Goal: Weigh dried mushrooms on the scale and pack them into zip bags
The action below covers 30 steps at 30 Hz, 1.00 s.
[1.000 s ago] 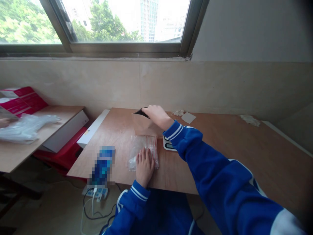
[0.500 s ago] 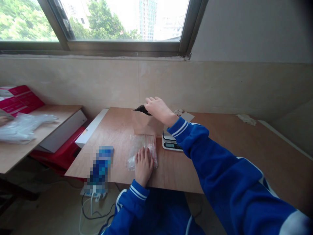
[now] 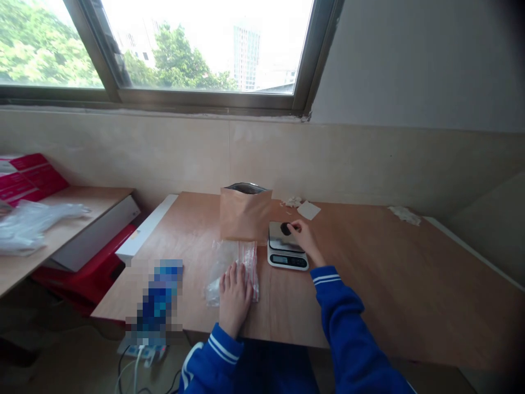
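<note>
My left hand [image 3: 237, 294] lies flat with fingers stretched over clear zip bags [image 3: 229, 257] that have red stripes. My right hand [image 3: 302, 236] pinches a small dark round piece [image 3: 286, 229] at the plate of a white digital kitchen scale [image 3: 288, 261]; its exact kind is unclear, and I cannot tell whether it rests on the plate. Just behind the zip bags stands a brown kraft paper pouch [image 3: 245, 213], upright, its mouth open and its lining silvery. What lies inside the pouch is hidden.
A white card [image 3: 308, 210] and crumpled pale scraps [image 3: 293, 202] lie behind the scale. Another pale scrap [image 3: 405, 215] is at the back right. A power strip [image 3: 141, 350] with cables hangs low at the left. Plastic bags [image 3: 36, 221] lie on the other table.
My right hand has come out of the pouch's mouth and down to the scale, now with the dark round piece in its fingers. My left hand stays on the zip bags.
</note>
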{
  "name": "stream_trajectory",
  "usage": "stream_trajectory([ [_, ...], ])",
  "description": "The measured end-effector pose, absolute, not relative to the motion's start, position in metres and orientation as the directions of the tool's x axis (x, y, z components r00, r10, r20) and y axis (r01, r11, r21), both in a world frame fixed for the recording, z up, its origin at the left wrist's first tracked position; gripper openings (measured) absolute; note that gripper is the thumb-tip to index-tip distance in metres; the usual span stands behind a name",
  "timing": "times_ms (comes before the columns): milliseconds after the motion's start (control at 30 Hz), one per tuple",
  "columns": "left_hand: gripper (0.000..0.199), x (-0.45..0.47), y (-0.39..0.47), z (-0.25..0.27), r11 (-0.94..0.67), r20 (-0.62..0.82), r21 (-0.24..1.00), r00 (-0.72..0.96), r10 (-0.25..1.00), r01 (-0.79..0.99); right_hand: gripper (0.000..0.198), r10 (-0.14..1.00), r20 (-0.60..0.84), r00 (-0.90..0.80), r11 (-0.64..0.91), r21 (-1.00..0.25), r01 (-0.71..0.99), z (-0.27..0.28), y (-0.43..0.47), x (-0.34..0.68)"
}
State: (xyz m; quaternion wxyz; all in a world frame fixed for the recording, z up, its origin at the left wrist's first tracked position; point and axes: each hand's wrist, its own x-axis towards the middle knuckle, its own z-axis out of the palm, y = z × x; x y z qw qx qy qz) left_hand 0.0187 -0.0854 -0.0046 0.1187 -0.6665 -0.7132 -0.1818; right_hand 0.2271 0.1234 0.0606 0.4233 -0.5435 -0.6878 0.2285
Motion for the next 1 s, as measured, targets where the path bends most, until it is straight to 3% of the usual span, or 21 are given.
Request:
stream_trajectory([
  [100, 0.045, 0.019, -0.085, -0.006, 0.046, 0.418, 0.089, -0.08, 0.905, 0.995, 0.026, 0.944, 0.327, -0.044, 0.263, -0.666, 0.698, 0.033, 0.122, 0.229],
  [200, 0.045, 0.02, -0.085, -0.006, 0.043, 0.428, 0.1, -0.082, 0.9, 0.994, 0.026, 0.904, 0.428, -0.003, 0.26, -0.544, 0.798, 0.027, 0.122, 0.23],
  [267, 0.043, 0.019, -0.086, -0.004, 0.051, 0.427, 0.128, -0.101, 0.899, 0.99, 0.03, 0.869, 0.49, 0.061, 0.242, -0.53, 0.813, 0.023, 0.117, 0.235],
  [400, 0.033, 0.015, -0.082, 0.016, 0.055, 0.353, 0.242, -0.141, 0.925, 0.969, 0.029, 0.787, 0.568, 0.241, 0.227, -0.63, 0.743, -0.004, 0.093, 0.261],
  [500, 0.026, 0.01, -0.07, 0.059, 0.061, 0.354, 0.393, -0.212, 0.911, 0.918, 0.021, 0.745, 0.524, 0.412, 0.194, -0.762, 0.618, -0.03, 0.07, 0.286],
  [667, 0.026, 0.004, -0.017, 0.165, -0.198, 0.669, 0.549, -0.284, 0.686, 0.812, 0.015, 0.688, 0.378, 0.62, 0.128, -0.904, 0.409, -0.044, 0.054, 0.306],
  [767, 0.027, -0.001, 0.03, 0.207, -0.192, 0.748, 0.506, -0.317, 0.583, 0.841, 0.017, 0.689, 0.355, 0.632, 0.13, -0.919, 0.373, -0.04, 0.054, 0.304],
  [833, 0.027, -0.005, 0.057, 0.217, -0.119, 0.696, 0.444, -0.258, 0.67, 0.888, 0.018, 0.691, 0.357, 0.629, 0.134, -0.918, 0.374, -0.038, 0.055, 0.302],
  [933, 0.038, -0.01, 0.081, 0.216, -0.016, 0.5, 0.288, -0.136, 0.855, 0.957, 0.018, 0.694, 0.358, 0.625, 0.134, -0.917, 0.376, -0.037, 0.054, 0.301],
  [1000, 0.045, -0.014, 0.086, 0.215, 0.02, 0.423, 0.202, -0.106, 0.9, 0.979, 0.018, 0.7, 0.358, 0.618, 0.133, -0.916, 0.38, -0.039, 0.054, 0.302],
])
